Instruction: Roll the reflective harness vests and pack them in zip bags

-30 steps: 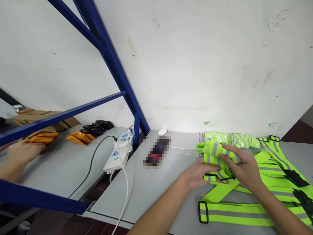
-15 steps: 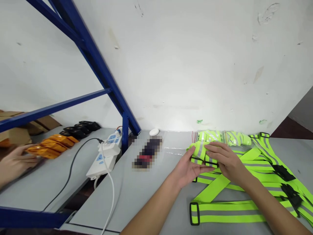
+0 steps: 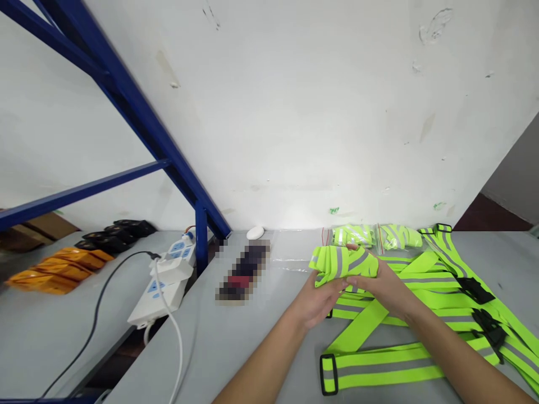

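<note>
A folded bundle of neon-yellow reflective straps is held up between both hands over the table. My left hand grips its left end from below, the thumb along the lower edge. Round the right end closes my right hand, its thumb on the near side and most fingers hidden behind. Beneath and to the right lie loose reflective straps with black buckles. Behind the bundle, against the wall, two clear zip bags contain folded straps of the same kind.
Flat clear plastic bags lie left of the bundle. Further left are a pixelated dark object, a white oval object and a white power strip with cables. A blue metal frame divides off a table with orange packets and black packets.
The bundle has been turned and looks wider, its black buckles no longer showing. My right hand has shifted from its top to its right end. Another person's hand at far left has left view.
</note>
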A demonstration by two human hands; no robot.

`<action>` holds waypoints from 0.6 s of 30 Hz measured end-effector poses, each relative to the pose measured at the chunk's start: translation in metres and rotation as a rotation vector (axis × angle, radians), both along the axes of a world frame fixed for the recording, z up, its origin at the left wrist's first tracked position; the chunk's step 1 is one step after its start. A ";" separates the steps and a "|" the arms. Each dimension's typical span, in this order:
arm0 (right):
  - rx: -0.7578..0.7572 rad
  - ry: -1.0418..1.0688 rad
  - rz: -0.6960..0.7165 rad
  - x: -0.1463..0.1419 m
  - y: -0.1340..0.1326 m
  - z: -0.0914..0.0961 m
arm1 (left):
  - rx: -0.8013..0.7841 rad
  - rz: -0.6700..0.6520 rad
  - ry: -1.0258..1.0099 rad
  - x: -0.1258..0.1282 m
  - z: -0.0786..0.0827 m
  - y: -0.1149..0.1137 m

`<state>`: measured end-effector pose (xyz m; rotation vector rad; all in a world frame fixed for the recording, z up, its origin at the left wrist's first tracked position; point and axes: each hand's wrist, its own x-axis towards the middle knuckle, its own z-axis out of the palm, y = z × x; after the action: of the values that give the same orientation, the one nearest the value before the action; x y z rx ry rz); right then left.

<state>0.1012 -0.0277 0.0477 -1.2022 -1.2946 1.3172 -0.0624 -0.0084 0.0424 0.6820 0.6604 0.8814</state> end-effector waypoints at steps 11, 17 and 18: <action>-0.147 0.263 -0.120 -0.006 -0.002 0.012 | 0.040 0.100 -0.086 0.004 0.009 -0.003; -0.051 0.122 -0.303 -0.009 -0.004 0.007 | -0.092 0.226 -0.020 0.011 0.005 -0.004; -0.057 0.162 -0.272 -0.008 -0.005 0.005 | -0.100 0.225 -0.018 0.012 0.003 -0.006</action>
<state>0.0932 -0.0324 0.0524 -1.2354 -0.9476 1.2314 -0.0501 -0.0143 0.0459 0.5153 0.7698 1.0533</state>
